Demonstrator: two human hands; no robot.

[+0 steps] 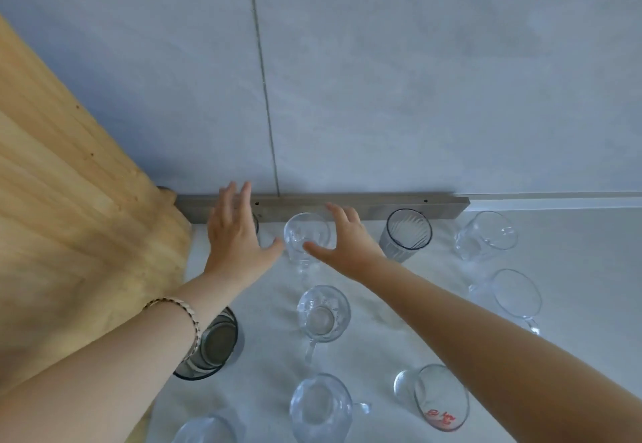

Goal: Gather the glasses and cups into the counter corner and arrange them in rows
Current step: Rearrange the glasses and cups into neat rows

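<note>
White counter (573,355): wooden panel (69,199) crowds both open hands flanking clear glass (305,234).

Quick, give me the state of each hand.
Left hand: open, fingers spread, holding nothing.
Right hand: open beside the clear ribbed drinking glass, not gripping it.

Scene evenly lit by soft, cool daylight; source not seen. Pale grey tiled wall (417,95) rendered flat, faint sheen caught along grout lines. Weak, diffuse shadows cast on white speckled countertop (573,251) beneath clear drinking glasses. Small glints seen on glass rims. Slight softness throughout; light wooden panel (69,199) bent by wide-angle distortion at left edge. Forearms at bottom blurred.
</note>
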